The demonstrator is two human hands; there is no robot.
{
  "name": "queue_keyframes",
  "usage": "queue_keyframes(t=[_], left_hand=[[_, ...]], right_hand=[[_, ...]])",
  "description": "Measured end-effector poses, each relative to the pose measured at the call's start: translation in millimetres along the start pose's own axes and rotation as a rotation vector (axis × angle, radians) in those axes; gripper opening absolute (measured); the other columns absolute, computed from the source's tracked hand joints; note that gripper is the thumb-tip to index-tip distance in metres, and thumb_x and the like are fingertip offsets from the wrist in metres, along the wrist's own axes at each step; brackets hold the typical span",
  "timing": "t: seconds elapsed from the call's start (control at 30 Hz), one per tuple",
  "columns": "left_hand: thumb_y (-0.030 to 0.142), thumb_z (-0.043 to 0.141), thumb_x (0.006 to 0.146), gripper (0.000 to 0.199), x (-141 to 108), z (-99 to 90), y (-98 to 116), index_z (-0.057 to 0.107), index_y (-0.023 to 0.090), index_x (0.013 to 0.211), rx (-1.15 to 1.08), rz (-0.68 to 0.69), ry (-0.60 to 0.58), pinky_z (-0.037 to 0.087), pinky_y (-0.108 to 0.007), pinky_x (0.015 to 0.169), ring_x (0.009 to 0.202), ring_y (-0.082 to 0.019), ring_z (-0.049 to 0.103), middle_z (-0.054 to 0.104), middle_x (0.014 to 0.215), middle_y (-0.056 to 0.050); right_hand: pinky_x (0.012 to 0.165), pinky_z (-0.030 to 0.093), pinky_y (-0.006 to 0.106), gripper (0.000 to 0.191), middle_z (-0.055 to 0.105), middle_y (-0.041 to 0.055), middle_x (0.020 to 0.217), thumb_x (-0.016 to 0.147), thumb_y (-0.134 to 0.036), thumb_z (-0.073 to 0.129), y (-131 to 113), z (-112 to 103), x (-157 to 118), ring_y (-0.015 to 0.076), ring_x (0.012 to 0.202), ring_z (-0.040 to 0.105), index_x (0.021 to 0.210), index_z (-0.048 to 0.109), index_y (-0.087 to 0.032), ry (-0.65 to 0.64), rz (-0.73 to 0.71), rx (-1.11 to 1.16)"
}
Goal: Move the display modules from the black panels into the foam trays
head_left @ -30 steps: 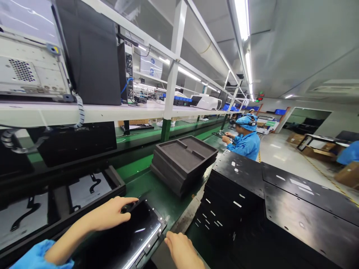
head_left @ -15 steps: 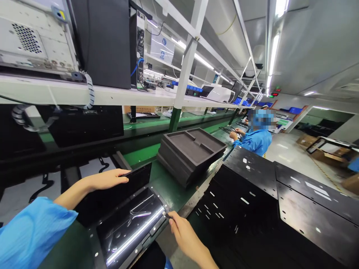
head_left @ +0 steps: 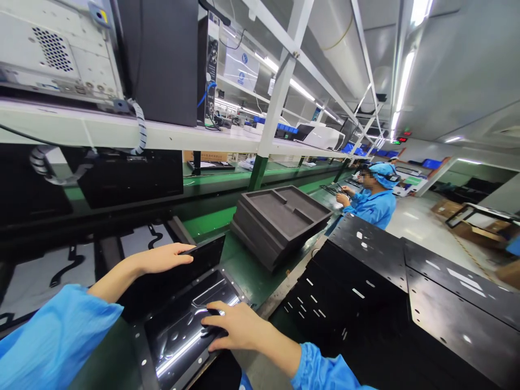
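My left hand (head_left: 168, 257) grips the upper edge of a thin black panel (head_left: 209, 254), which stands tilted up on its long side. In front of it lies a black frame (head_left: 142, 346) with round light spots along its rim and a glossy, film-like dark surface (head_left: 170, 341) inside, reflecting the ceiling lights. My right hand (head_left: 238, 325) hovers at or touches the right part of this glossy surface; its fingers are spread and nothing shows in them. Whether the fingertips press on the surface, I cannot tell.
Stacked dark foam trays (head_left: 280, 216) stand beyond the frame. Large black metal panels (head_left: 365, 303) are piled at the right. Dark trays with light sheets (head_left: 57, 276) lie left. A co-worker in blue (head_left: 374, 206) sits farther along the bench, below a white shelf (head_left: 227, 138).
My right hand has left the frame's right edge, where its fingers were pinched together, and moved left over the glossy surface, spreading its fingers. My left hand keeps its hold on the panel.
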State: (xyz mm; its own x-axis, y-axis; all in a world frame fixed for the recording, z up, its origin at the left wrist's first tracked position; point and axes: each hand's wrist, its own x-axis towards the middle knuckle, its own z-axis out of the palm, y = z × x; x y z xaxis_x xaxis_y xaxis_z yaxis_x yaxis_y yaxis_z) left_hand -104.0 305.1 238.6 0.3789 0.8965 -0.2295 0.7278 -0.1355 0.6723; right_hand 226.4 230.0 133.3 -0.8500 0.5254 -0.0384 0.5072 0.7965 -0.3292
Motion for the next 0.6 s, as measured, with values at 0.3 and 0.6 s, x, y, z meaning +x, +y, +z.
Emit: queue_keyframes(t=[0.3,0.6], left_hand=[[0.069,0.056,0.088,0.083,3,4.1,-1,0.069,0.017,0.151,0.011,0.019,0.021,0.034,-0.040,0.135,0.158,-0.032,0.051,0.059,0.167,-0.008],[0.067,0.053,0.087,0.081,-3,0.7,12,0.071,0.019,0.149,0.038,0.016,0.025,0.039,-0.035,0.132,0.155,-0.031,0.056,0.061,0.166,-0.007]], right_hand=[[0.110,0.056,0.033,0.066,0.053,-0.0011,0.173,0.092,-0.066,0.084,20,1,12,0.0268,0.132,0.073,0.152,0.069,-0.043,-0.005,0.037,0.078],[0.084,0.060,0.028,0.063,0.067,0.0035,0.160,0.096,-0.066,0.078,24,-7,25,0.0238,0.109,0.081,0.148,0.070,-0.032,-0.041,-0.108,-0.223]])
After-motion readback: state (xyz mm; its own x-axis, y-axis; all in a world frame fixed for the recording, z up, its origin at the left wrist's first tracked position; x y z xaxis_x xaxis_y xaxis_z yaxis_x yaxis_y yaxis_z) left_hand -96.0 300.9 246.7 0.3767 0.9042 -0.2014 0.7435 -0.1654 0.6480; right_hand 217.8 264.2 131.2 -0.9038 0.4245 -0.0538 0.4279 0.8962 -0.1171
